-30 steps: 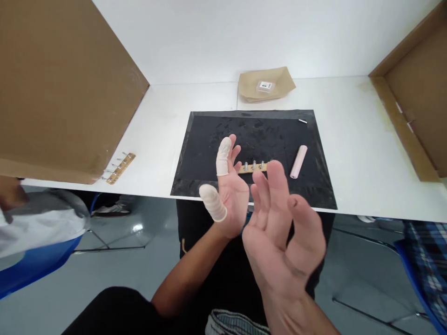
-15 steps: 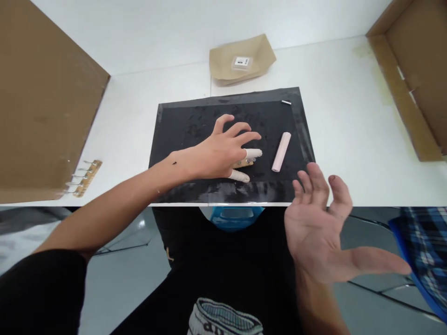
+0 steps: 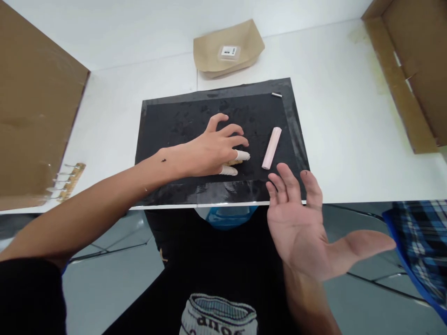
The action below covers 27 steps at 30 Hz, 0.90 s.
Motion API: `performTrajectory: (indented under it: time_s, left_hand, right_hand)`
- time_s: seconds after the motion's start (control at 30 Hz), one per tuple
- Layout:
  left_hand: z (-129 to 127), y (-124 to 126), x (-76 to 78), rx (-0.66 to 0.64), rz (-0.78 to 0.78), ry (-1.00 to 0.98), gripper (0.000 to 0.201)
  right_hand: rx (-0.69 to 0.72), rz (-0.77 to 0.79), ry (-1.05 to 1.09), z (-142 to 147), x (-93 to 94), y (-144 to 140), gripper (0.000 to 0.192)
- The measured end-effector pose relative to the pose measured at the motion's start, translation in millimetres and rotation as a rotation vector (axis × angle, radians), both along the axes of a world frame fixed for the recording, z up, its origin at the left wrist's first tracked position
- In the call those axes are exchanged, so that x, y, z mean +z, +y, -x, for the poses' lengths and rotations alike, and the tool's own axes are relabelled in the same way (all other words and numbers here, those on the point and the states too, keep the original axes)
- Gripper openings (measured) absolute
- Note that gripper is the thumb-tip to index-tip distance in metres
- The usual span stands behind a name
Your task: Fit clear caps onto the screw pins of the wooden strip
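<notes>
My left hand [image 3: 216, 151] is over the black mat [image 3: 171, 123], with white covers on its thumb and index finger. Between these two fingers sits a small wooden strip [image 3: 233, 163], mostly hidden; the other fingers are spread and curved. My right hand [image 3: 302, 228] is palm up at the table's front edge, fingers apart, holding nothing. Just beyond its fingertips a pale pink stick [image 3: 271, 148] lies slanted on the mat. A short silvery rod [image 3: 276, 95] rests near the mat's far right corner.
A brown paper tray [image 3: 206, 53] at the back holds a clear labelled case [image 3: 229, 52]. At far left lies a wooden strip with metal prongs [image 3: 71, 181]. Cardboard panels stand left [image 3: 35, 102] and right [image 3: 405, 88]. A blue container [image 3: 232, 216] is below the table edge.
The whole view has shifted, so things sit further left. My left hand still has the wooden strip, whose metal parts are now more hidden. My right hand stays open.
</notes>
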<state>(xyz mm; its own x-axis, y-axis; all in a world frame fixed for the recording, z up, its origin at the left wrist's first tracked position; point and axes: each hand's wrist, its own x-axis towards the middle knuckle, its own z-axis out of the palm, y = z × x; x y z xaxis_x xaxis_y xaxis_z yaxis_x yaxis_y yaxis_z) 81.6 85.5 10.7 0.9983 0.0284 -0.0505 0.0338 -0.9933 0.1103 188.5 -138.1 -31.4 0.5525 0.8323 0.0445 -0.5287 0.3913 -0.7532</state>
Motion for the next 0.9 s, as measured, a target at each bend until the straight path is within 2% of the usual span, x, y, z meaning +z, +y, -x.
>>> performTrajectory:
  time_s: [0.37, 0.57, 0.73, 0.9]
  left_hand:
    - [4, 4, -7.9, -0.014, -0.034, 0.012, 0.023]
    - [4, 2, -5.7, 0.029, 0.014, 0.021, 0.051]
    - [8, -4, 13.0, 0.118, 0.07, -0.064, 0.048]
    - [10, -19, 40.4, 0.307, 0.241, -0.294, 0.049]
  right_hand:
    - [0.022, 0.022, -0.026, 6, -3.4, -3, 0.082]
    - [0.034, 0.035, -0.048, 11, 4.3, -2, 0.082]
    - [0.043, 0.038, -0.074, 11, 8.0, -2, 0.082]
    - [0.061, 0.051, -0.167, 14, 10.4, 2, 0.083]
